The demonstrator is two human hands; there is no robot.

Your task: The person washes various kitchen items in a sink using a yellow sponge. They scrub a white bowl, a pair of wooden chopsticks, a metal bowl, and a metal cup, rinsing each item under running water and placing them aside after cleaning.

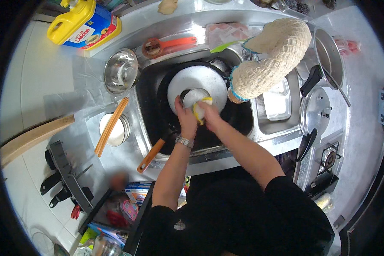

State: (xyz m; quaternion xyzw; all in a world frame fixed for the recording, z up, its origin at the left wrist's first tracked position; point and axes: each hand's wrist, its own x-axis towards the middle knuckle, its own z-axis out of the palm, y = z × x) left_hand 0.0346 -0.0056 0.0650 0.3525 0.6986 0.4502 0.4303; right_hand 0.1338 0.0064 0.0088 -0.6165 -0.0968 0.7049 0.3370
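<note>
Over the black sink basin (pixel 147 105), my left hand (pixel 186 119) grips a small round metal bowl (pixel 195 97) by its near left side. Pressed to the bowl's lower right edge is a yellow-and-white sponge (pixel 199 112), held in my right hand (pixel 209 116). Beneath them a large round pale lid or plate (pixel 192 76) lies on a dark wok (pixel 162 86) in the basin. A wooden handle (pixel 151 156) sticks out over the sink's near left edge. My fingertips are partly hidden by the bowl and sponge.
Left are a steel bowl (pixel 121 72), chopsticks (pixel 112 126) across a white-topped container (pixel 112 130), and a knife rack (pixel 71 177). A cloth-covered faucet (pixel 272 60) arches over the right side. Beyond it are plastic containers (pixel 276 99), a pot (pixel 329 57) and a pressure-cooker lid (pixel 316 110). An orange peeler (pixel 169 44) lies behind.
</note>
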